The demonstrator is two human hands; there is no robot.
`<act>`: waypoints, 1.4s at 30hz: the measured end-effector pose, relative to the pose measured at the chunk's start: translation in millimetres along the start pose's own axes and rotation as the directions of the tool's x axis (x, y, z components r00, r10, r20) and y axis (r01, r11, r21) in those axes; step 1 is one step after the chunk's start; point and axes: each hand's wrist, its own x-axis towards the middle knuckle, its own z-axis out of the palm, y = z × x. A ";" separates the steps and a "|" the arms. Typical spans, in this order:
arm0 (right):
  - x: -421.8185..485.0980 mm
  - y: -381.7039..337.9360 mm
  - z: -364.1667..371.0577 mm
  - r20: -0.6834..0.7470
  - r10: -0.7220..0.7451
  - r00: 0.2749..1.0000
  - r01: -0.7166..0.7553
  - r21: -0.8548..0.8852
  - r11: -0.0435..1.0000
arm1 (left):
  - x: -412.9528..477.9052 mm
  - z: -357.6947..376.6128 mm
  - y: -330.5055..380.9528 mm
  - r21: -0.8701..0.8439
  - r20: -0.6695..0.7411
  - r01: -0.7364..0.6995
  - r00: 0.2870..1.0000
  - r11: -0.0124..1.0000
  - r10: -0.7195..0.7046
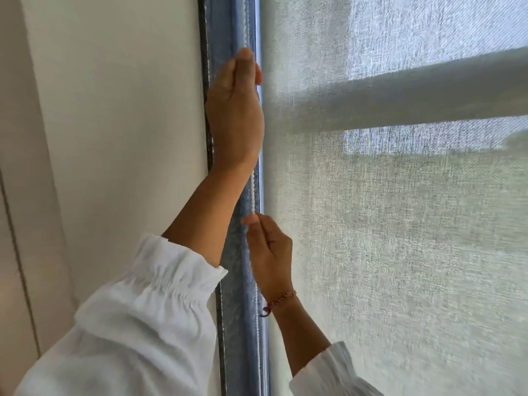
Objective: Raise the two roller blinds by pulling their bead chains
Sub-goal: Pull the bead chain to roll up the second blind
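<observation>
Both hands pinch white bead chain [252, 192]: left hand [235, 110] high, right hand [270, 252] lower, beside sheer blind [400, 252]. No legible writing.

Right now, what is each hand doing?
Left hand: closed on the bead chain, high up.
Right hand: pinching the same chain lower.

Daylight, diffuse — backlit through sheer blind [400, 224], brightest upper right; wall [114, 110] at left evenly lit; soft focus, wide-angle bowing at edges.
</observation>
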 end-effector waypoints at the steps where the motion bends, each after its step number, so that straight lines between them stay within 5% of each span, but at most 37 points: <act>1: -1.3 -3.4 -3.3 0.026 0.064 0.998 -0.066 0.089 0.994 | -4.0 -0.3 4.2 0.001 0.001 -0.015 1.000 1.000 0.015; 7: 19.9 -29.2 -27.0 0.035 0.194 0.980 -0.188 0.470 0.862 | -58.0 -17.8 0.5 0.066 0.067 0.047 0.996 0.997 -0.052; 20: 83.6 -173.3 -19.9 0.096 0.118 0.988 -0.146 0.367 0.919 | -169.5 -46.3 -23.5 0.292 0.202 -0.004 0.978 0.956 -0.058; 22: 81.3 -182.3 -21.6 0.053 0.138 0.989 -0.147 0.433 0.890 | -170.6 -41.8 -22.0 0.256 0.225 0.011 0.972 0.967 -0.071; 28: 73.6 -197.4 -53.4 -0.042 0.016 0.999 0.004 0.442 0.897 | -122.5 -44.0 -10.1 -0.094 0.281 0.444 0.870 0.891 -0.404; 34: 40.6 -189.7 -62.4 0.017 -0.014 1.000 0.008 0.288 0.958 | -28.7 0.9 73.5 -0.253 0.326 0.495 0.853 0.831 -0.409; 42: -24.0 -163.0 -113.1 0.311 0.093 0.946 -0.221 0.406 0.887 | -9.5 42.9 148.4 -0.247 0.432 0.527 0.811 0.813 -0.395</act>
